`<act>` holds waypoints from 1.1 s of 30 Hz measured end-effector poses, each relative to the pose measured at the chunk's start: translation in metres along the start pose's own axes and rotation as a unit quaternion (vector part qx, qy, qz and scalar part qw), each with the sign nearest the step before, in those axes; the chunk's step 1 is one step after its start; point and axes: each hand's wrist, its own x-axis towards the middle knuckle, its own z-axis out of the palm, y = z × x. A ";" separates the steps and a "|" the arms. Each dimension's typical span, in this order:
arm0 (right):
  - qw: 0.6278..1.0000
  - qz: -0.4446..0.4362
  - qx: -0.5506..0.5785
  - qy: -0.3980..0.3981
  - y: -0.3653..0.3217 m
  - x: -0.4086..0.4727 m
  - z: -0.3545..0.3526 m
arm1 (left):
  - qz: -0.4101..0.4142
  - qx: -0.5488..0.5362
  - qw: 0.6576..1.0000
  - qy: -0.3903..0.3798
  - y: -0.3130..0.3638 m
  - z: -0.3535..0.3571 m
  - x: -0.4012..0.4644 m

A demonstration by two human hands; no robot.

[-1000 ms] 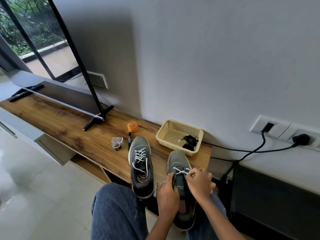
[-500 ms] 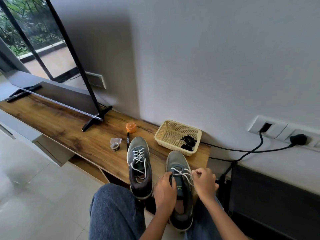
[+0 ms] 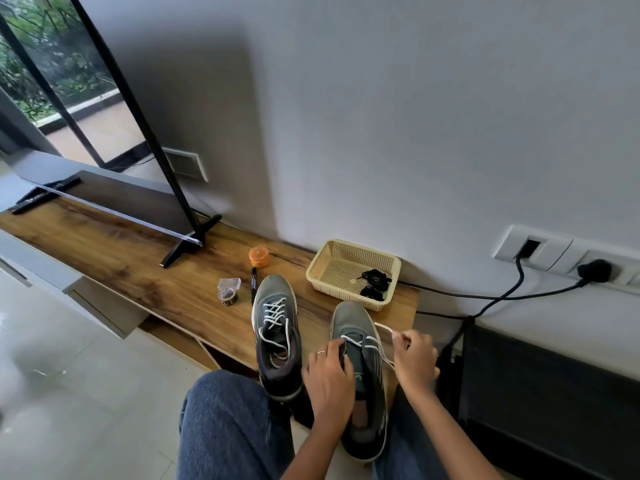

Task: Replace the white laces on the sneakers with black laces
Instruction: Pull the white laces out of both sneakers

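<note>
Low on the wooden counter (image 3: pixel 145 271), the right sneaker (image 3: pixel 360 358) is steadied by the left hand (image 3: pixel 329 379) gripping its tongue while the right hand (image 3: pixel 414 358), now further right, pinches the white lace (image 3: pixel 382 328), drawn freer than a moment ago.

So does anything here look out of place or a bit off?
Nothing is spilled or broken. The oddest thing is both sneakers: the left sneaker and right sneaker sit with their heels overhanging the wooden shelf edge. The right hand pinches a loose white lace, which fits the job.
</note>
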 end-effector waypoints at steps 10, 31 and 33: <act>0.987 -0.153 0.020 -0.047 0.003 -0.027 0.007 | 0.122 0.158 0.978 -0.052 0.012 0.018 0.034; 0.983 -0.143 -0.081 -0.086 0.016 -0.043 0.021 | 0.019 -0.038 0.999 0.021 0.012 -0.002 0.031; 0.982 -0.155 -0.074 -0.083 0.016 -0.043 0.020 | 0.143 0.088 0.986 0.017 0.005 0.007 0.034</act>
